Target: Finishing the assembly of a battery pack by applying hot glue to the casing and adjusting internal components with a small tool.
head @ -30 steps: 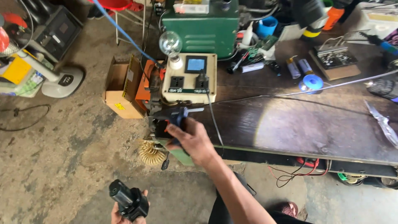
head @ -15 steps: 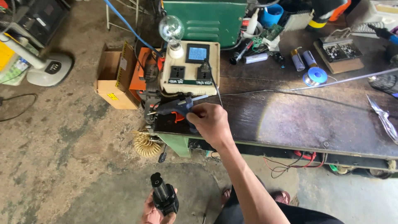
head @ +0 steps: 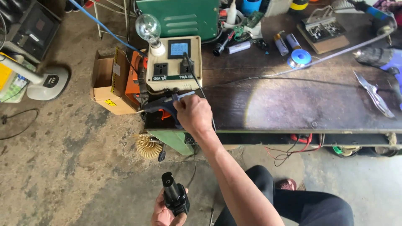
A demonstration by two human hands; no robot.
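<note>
The blue glue gun [head: 161, 108] lies at the near-left corner of the dark tabletop [head: 293, 104], just in front of the cream socket box [head: 173, 62], and the right hand [head: 193, 115] is closed around its grip, so it is taken up but not yet brought to the work. The left hand [head: 165, 211] holds a black battery pack [head: 175, 196] low over the concrete floor [head: 63, 167], well apart from the gun; nothing is joined yet

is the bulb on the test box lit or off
Off, as far as shows: the clear bulb on the beige test box looks transparent with no glow inside, only daylight glints. The right hand grips the glue gun nearby.
</note>
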